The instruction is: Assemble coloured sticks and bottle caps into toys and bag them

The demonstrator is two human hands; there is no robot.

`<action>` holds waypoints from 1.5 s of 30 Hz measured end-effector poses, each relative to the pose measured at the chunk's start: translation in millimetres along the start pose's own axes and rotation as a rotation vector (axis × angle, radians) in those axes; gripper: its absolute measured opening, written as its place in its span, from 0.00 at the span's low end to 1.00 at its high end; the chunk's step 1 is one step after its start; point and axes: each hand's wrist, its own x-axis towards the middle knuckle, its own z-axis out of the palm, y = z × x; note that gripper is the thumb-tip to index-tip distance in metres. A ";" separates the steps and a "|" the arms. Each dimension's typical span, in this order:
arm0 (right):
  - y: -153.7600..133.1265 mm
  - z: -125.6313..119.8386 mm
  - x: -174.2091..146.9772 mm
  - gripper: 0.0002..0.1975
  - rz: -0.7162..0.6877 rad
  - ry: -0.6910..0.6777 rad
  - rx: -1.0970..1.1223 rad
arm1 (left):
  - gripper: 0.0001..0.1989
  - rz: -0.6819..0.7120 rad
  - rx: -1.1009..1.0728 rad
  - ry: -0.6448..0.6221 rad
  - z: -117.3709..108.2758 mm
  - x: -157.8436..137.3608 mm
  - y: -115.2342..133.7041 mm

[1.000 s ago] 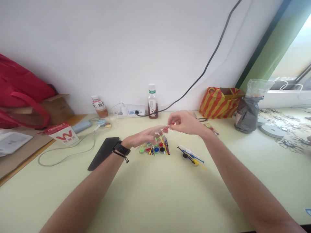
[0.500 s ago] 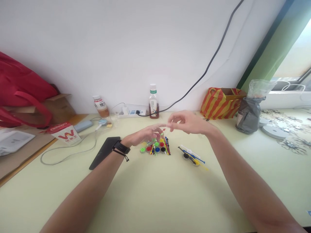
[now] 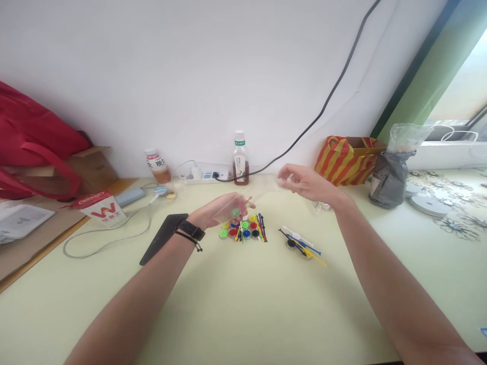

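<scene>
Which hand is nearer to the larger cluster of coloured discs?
Left. The left hand is right by the cluster, at its far left edge; the right hand is farther off, beyond it and to its right.

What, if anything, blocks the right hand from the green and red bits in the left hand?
Nothing solid shows. Only a see-through blur, maybe plastic, lies between the right hand and the green and red bits in the left hand.
</scene>
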 end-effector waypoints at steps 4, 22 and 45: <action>26.4 0.7 0.9 0.14 0.045 -0.109 -0.144 | 0.11 0.021 -0.110 0.045 -1.7 0.7 1.0; 31.5 26.7 5.2 0.05 0.252 -0.754 -0.081 | 0.23 0.205 0.376 0.049 0.0 -5.5 -2.1; -31.9 -4.9 -5.7 0.08 -0.026 0.109 -0.010 | 0.22 0.330 0.382 -0.055 18.0 -3.5 -2.6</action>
